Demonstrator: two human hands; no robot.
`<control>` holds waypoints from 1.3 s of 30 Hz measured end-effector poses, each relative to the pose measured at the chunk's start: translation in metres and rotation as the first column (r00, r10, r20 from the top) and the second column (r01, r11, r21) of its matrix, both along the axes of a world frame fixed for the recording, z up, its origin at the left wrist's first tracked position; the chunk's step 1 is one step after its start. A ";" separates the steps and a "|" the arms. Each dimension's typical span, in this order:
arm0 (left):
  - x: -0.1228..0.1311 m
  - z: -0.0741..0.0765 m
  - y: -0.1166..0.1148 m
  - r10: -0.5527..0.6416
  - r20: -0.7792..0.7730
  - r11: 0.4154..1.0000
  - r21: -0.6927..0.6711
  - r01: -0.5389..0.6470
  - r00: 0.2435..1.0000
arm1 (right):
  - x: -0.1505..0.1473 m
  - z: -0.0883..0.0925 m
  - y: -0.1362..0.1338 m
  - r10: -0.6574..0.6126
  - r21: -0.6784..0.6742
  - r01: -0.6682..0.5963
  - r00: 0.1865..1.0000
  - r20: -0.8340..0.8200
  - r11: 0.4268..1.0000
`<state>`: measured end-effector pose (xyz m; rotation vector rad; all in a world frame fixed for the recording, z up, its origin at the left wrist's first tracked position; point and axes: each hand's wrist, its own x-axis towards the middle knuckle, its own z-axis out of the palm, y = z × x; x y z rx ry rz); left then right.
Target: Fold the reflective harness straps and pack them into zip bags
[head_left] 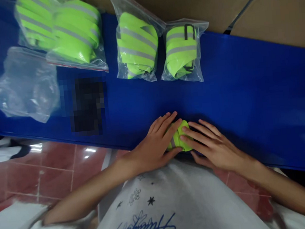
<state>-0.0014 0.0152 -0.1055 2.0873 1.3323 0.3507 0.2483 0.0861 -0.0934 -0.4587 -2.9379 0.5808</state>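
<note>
A small folded bundle of neon-yellow reflective band (186, 145) with a grey stripe lies at the near edge of the blue table, between both hands. My left hand (157, 142) is around its left side, thumb below and fingers over the top, covering part of it. From the other side, my right hand (214, 144) rests its index and middle fingertips on the bundle. Its fingers are spread, with the outer ones off the bundle. How the underside is folded is hidden.
Across the blue table (257, 94), clear bags of yellow reflective bands stand at the back: one bag (138, 44), another with black buckles (181, 51), and more (77, 32) at left. A clear plastic bag (28, 84) and a dark pixelated object (87, 106) lie left. Brown cardboard (274, 7) borders the back.
</note>
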 end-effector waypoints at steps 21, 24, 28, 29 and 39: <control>0.018 -0.011 -0.003 0.109 -0.097 0.779 0.627 -0.024 0.989 | -0.023 -0.034 -0.019 -0.477 -0.393 0.353 0.833 -0.282 0.849; 0.024 -0.015 0.001 0.122 -0.041 0.804 0.589 -0.074 0.992 | -0.022 -0.038 -0.012 -0.471 -0.431 0.349 0.855 -0.217 0.832; 0.022 -0.012 0.004 0.071 -0.090 0.878 0.479 -0.020 0.993 | -0.024 -0.032 0.003 -0.462 -0.473 0.345 0.873 -0.155 0.810; 0.021 -0.012 0.005 0.076 -0.106 0.880 0.474 -0.017 0.991 | -0.024 -0.031 0.008 -0.446 -0.482 0.328 0.882 -0.153 0.813; -0.031 0.041 0.026 0.143 -0.040 0.945 0.304 -0.124 0.989 | -0.026 -0.040 0.018 -0.499 -0.502 0.351 0.844 -0.197 0.791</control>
